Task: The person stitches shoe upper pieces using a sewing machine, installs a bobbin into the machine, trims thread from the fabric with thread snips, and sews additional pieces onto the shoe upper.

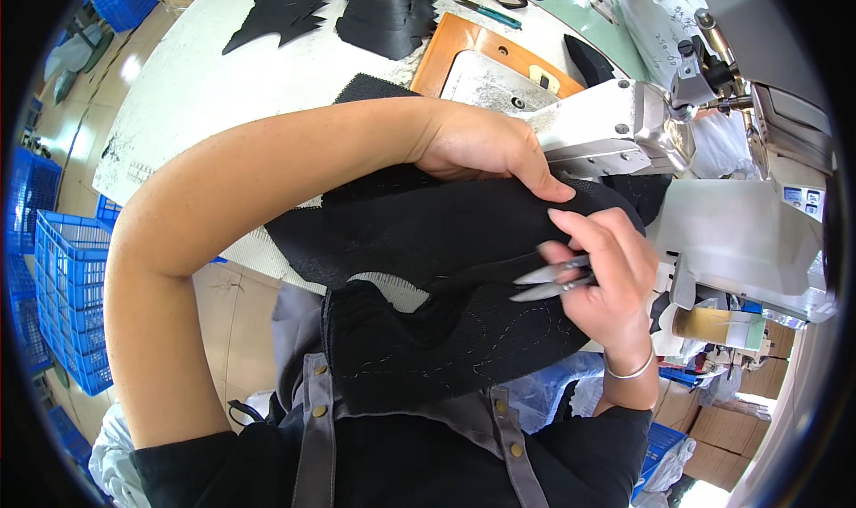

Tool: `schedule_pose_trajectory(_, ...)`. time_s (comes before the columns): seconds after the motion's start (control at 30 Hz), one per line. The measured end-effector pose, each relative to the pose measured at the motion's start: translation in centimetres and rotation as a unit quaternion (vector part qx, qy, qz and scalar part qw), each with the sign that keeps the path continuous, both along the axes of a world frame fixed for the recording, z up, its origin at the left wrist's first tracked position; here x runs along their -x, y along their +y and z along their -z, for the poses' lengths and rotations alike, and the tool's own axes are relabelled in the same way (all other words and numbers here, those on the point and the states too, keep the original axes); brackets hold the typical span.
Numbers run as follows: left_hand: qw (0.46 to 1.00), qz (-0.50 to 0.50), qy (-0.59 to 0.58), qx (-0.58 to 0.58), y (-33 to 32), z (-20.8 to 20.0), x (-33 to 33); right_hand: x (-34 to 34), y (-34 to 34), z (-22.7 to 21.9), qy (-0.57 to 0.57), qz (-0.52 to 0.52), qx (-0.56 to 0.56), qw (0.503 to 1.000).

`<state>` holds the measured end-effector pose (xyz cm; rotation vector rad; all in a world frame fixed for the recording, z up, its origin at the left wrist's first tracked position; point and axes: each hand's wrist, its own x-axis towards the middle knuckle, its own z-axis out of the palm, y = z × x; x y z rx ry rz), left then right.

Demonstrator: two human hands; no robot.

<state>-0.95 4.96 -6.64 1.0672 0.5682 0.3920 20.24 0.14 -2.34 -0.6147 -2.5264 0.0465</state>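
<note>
L grip (486, 144): thumb on blk fabric (419, 227), fingers hidden, closure can't tell. R grip (613, 283): closed round snips (538, 291), blades parted over fabric. Fabric beside sewing mach. (615, 132) Best: fabric taut, tips shallow, clear of L thumb.

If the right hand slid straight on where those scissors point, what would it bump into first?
Probably the black fabric: the right hand aims the snips leftward across it, though they might skim just above; depth is unclear.
</note>
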Motion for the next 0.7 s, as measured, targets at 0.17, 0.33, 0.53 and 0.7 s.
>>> schedule_pose_trajectory(0.17, 1.000, -0.009, -0.004, -0.010, 0.0, 0.1, 0.0, 0.6, -0.2, 0.9, 0.011, -0.009, -0.006, 1.000)
schedule_pose_trajectory(0.33, 0.998, -0.032, 0.000, -0.046, -0.1, 0.2, -0.1, 0.8, -0.2, 0.9, -0.035, -0.032, -0.075, 0.996)
schedule_pose_trajectory(0.53, 1.000, -0.013, -0.009, 0.003, -0.2, 0.1, 0.0, -1.6, 0.0, -0.2, 0.118, -0.025, 0.017, 0.993)
schedule_pose_trajectory(0.7, 0.999, -0.018, 0.001, -0.047, 0.0, 0.0, -0.5, -1.2, -0.1, -0.6, 0.003, -0.072, -0.034, 0.997)
